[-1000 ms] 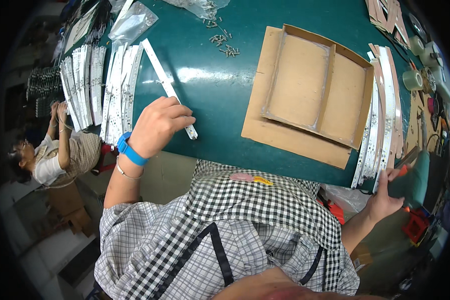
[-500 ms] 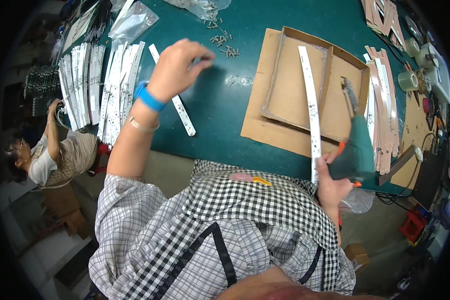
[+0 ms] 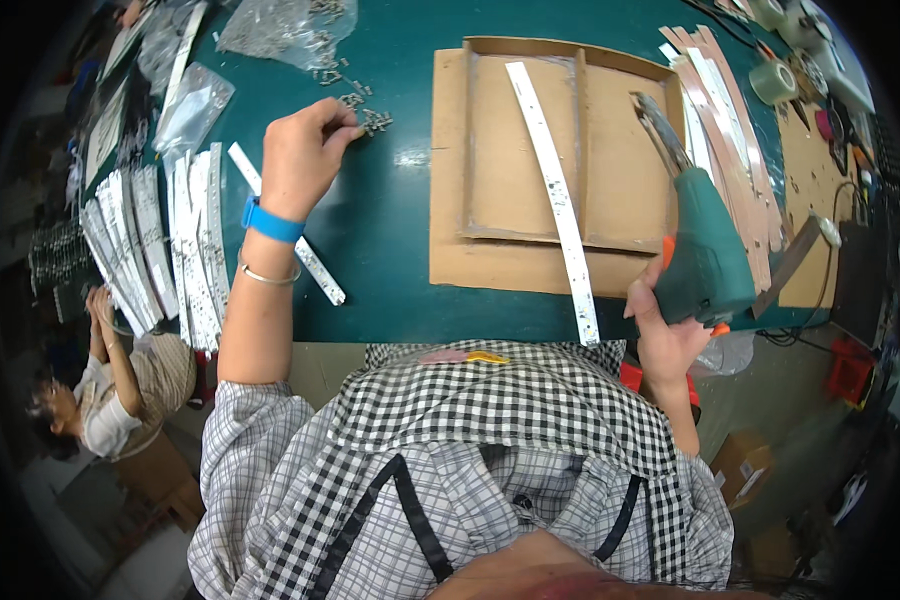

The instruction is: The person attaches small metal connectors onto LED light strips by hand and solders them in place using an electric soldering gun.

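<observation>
Right hand (image 3: 670, 335) wraps its fingers around a green power screwdriver (image 3: 698, 250), tip pointing away over the cardboard tray (image 3: 610, 140) holding a long white strip (image 3: 555, 195) lengthwise; left hand (image 3: 300, 160) fingers pinch small screws (image 3: 368, 118) on the green table (image 3: 390, 250) beside clear plastic bags (image 3: 280, 30).

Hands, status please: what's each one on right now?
Left hand pinching at small screws on green table. Right hand gripping green power screwdriver. White strip lying across cardboard tray, nothing blocking it.
</observation>
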`<state>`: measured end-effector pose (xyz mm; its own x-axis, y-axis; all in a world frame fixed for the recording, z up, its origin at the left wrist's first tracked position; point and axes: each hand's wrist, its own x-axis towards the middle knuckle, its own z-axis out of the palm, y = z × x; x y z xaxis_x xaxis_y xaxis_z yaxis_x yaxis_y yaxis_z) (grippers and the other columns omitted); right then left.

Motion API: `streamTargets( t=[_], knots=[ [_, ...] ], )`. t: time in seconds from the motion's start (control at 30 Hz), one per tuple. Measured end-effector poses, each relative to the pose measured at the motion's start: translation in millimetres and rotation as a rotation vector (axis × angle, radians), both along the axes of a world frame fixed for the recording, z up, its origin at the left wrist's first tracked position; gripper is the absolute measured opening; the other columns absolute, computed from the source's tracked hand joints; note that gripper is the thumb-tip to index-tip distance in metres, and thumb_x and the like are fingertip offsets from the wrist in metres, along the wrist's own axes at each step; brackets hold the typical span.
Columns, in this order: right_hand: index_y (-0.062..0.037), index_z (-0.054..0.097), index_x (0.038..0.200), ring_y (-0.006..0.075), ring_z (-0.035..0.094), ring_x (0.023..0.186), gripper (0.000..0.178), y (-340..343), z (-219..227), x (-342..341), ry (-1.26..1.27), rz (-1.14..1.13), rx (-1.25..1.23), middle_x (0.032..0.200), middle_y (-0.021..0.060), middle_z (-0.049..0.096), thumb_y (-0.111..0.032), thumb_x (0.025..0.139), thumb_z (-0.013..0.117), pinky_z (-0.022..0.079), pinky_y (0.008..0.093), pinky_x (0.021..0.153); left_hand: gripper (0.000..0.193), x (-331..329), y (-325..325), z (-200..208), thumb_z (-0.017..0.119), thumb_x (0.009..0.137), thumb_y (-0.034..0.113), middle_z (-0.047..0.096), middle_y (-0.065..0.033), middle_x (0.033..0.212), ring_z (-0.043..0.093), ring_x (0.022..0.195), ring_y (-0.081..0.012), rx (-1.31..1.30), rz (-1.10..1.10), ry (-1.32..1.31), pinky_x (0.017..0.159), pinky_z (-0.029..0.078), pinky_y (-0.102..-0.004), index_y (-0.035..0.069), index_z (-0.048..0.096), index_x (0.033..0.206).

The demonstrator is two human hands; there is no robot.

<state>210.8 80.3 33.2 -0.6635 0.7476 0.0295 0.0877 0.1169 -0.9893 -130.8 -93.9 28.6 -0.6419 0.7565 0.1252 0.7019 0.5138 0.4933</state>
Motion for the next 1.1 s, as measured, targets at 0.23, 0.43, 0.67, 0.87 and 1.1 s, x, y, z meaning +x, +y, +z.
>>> streamTargets(
  t=[0.23, 0.43, 0.67, 0.87, 1.1],
  knots=[
    [0.0023, 0.052, 0.121, 0.0093, 0.055, 0.075, 0.047, 1.3, 18.2, -9.7, 0.078, 0.004, -0.250, 0.090, 0.0020, 0.059, 0.005, 0.078, 0.070, 0.047, 0.0238, 0.069, 0.018, 33.3, 12.2, 13.9, 0.076, 0.069, -0.002, 0.069, -0.0082, 0.076, 0.064, 0.065, -0.0116, 0.172, -0.002, -0.084, 0.063, 0.051, -0.0236, -0.003, 0.067, 0.085],
    [0.0016, 0.059, 0.107, 0.0094, 0.057, 0.075, 0.033, 2.4, 24.0, -28.1, 0.048, 0.010, -0.196, 0.083, 0.0019, 0.060, 0.004, 0.077, 0.072, 0.048, 0.0241, 0.068, 0.016, 71.9, 25.1, 31.0, 0.075, 0.067, -0.003, 0.068, -0.0074, 0.075, 0.064, 0.065, -0.0144, 0.321, -0.070, -0.349, 0.062, 0.050, -0.0237, 0.000, 0.070, 0.081],
    [0.0013, 0.042, 0.130, 0.0096, 0.053, 0.069, 0.063, -0.1, 20.3, -34.5, 0.094, 0.098, -0.218, 0.084, 0.0049, 0.058, 0.000, 0.076, 0.073, 0.046, 0.0219, 0.057, 0.012, 42.2, 12.8, 5.3, 0.072, 0.072, 0.000, 0.068, -0.0120, 0.080, 0.066, 0.066, -0.0209, 0.030, -0.051, 0.049, 0.061, 0.051, -0.0282, 0.001, 0.070, 0.083],
    [0.0053, 0.040, 0.131, 0.0096, 0.052, 0.062, 0.067, 2.3, 16.6, -37.4, 0.096, 0.023, -0.253, 0.079, 0.0073, 0.057, -0.001, 0.073, 0.073, 0.044, 0.0220, 0.050, 0.011, 39.0, 5.4, 1.0, 0.071, 0.073, -0.001, 0.069, -0.0112, 0.076, 0.066, 0.065, -0.0190, -0.015, -0.014, 0.021, 0.062, 0.051, -0.0280, 0.002, 0.070, 0.084],
    [0.0057, 0.039, 0.131, 0.0103, 0.052, 0.061, 0.067, 4.6, 19.0, -35.8, 0.100, 0.050, -0.225, 0.080, 0.0085, 0.058, -0.001, 0.073, 0.073, 0.044, 0.0224, 0.046, 0.011, 59.3, 9.0, 9.6, 0.073, 0.074, 0.000, 0.071, -0.0093, 0.079, 0.067, 0.068, -0.0140, 0.147, 0.100, -0.089, 0.065, 0.052, -0.0237, -0.001, 0.071, 0.084]
  ],
)
